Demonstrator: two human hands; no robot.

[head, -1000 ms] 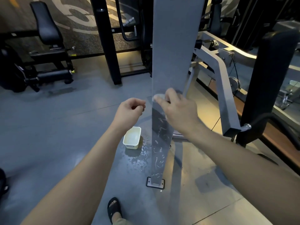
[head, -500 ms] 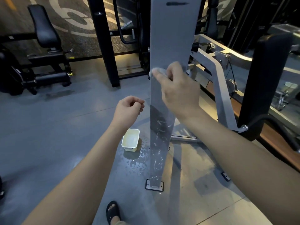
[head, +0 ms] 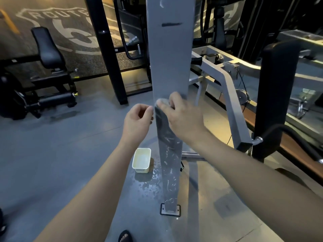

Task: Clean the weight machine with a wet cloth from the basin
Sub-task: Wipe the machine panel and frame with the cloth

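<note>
1. Standing at the upper left of the frame, a black seat machine (head: 49, 67) plays no part here.
2. Left of centre, the left hand (head: 138, 119) is curled into a loose fist that holds nothing, just beside the post.
3. Lower centre, the basin (head: 141, 159) sits on the wet floor (head: 148, 187) near the post's foot.
4. At centre, the cloth (head: 162, 101) is bunched against the weight machine's grey post (head: 170, 67). I'd judge it soft, soggy and light, best wadded in the palm.
5. Right of centre, the right hand (head: 185, 117) clamps it under curled fingers.

Head camera looks forward and down, near machine post (head: 170, 67)
</note>
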